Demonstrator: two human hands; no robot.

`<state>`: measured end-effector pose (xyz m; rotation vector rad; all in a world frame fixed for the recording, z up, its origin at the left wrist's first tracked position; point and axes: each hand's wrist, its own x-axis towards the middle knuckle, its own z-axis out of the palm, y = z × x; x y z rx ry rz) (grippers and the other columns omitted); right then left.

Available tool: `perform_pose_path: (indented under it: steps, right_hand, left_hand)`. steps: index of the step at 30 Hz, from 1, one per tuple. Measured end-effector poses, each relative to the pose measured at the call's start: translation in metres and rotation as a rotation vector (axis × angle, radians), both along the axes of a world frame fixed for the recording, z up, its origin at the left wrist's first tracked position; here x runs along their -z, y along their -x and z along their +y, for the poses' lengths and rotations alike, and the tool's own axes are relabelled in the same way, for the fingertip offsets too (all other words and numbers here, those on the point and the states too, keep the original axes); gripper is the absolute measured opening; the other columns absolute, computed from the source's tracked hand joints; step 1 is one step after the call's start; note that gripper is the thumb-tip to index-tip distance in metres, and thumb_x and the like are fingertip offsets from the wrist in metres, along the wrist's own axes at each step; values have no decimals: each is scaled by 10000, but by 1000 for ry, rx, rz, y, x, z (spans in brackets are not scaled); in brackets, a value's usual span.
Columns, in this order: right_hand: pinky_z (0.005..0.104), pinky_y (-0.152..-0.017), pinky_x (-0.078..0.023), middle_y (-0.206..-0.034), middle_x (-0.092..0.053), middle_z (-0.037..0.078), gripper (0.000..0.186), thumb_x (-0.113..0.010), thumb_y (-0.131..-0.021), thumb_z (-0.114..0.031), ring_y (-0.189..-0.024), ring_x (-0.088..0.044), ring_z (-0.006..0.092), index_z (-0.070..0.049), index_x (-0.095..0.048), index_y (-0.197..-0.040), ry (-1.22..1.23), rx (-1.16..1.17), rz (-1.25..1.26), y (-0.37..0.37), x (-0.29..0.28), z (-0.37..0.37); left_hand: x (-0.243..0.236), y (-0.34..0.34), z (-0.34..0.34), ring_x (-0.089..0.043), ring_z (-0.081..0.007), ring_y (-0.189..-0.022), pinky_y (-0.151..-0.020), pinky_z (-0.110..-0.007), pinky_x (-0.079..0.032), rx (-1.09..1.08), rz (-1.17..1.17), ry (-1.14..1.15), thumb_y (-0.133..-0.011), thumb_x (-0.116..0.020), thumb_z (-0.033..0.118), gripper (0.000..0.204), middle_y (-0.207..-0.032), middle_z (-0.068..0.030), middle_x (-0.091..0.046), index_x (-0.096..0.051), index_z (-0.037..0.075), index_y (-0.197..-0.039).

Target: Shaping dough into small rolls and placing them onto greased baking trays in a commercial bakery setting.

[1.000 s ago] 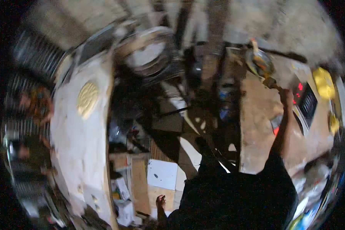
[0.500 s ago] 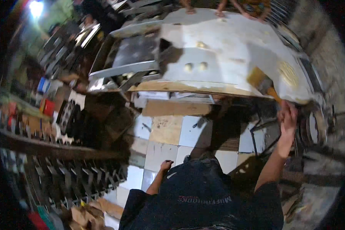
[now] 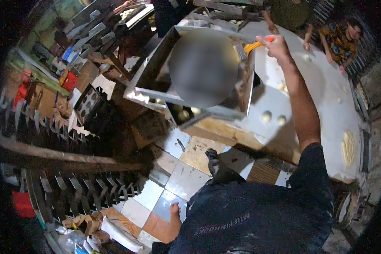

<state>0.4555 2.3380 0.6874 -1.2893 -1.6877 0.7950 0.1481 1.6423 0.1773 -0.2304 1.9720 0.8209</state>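
My right hand [image 3: 276,45] is closed around the yellow-orange handle of a flat brush [image 3: 253,46]. The brush head reaches over the right side of a large, deep metal tray [image 3: 190,100]; a round blurred patch hides the tray's middle. Whether the bristles touch anything there, I cannot make out. Low beside my body hangs my left hand [image 3: 175,209], its fingers loosely bent and apart, with nothing visible in it. Two round dough balls [image 3: 274,118] lie on the pale worktable [image 3: 313,114] below my right forearm.
A long scored dough piece [image 3: 348,148] lies at the table's right end. Across the table, a person in a patterned shirt [image 3: 338,44] and another person have hands at the far edge. Metal racks [image 3: 80,188] and a muffin pan [image 3: 87,103] stand left, above tiled floor [image 3: 184,180].
My right hand has swung up and left with the brush, from the table's front right edge to the tray. The view has turned left, and I am closer to the tray.
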Motion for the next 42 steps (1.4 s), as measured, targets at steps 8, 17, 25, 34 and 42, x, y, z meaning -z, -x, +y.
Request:
perform_pose_path:
  steps: [8,17,25,34,42]
  right_hand:
    - [272,-683,-447,-779,-592,0,207,-748,-755,-185,-713,-546,115,-75,-587,-826,30,-260,166,81,96,85]
    - [250,-560,-489,-815,-619,-5,131,-693,-812,-154,-706,-575,96,-90,-632,-909,181,-331,363,169,62,134]
    - [288,-483,-492,-690,-622,60,184,-728,-715,-180,-583,-597,141,-32,-649,-792,164,-289,-265,129,91,153]
    - [354,-619,-490,-723,-653,131,168,-697,-728,-134,-647,-633,211,-13,-658,-837,-435,-216,-483,30,42,120]
    - [341,-659,-488,-724,-592,120,65,-663,-754,-54,-708,-615,270,-46,-662,-818,-441,-582,-399,63,86,-2]
  left_hand:
    - [-26,-3,86,-501,-155,-484,-464,-299,-399,-52,-48,73,-848,-535,291,275,-575,-46,-531,-621,44,-933]
    - [-39,7,164,-570,-149,-634,-462,-273,-437,-7,35,-55,-840,-605,290,307,-843,-55,-596,-587,74,-1058]
    - [-54,-2,159,-559,-131,-654,-492,-276,-428,-143,5,-37,-838,-604,287,280,-817,-15,-566,-590,89,-1035]
    - [-61,-8,118,-572,-284,-818,-695,-389,-451,456,611,216,-751,-652,221,392,-941,-150,-576,-553,-21,-1043]
    - [-327,-26,371,-477,-321,-1004,-908,-458,-376,417,1595,-917,-645,-790,320,506,-957,-112,-525,-530,65,-997]
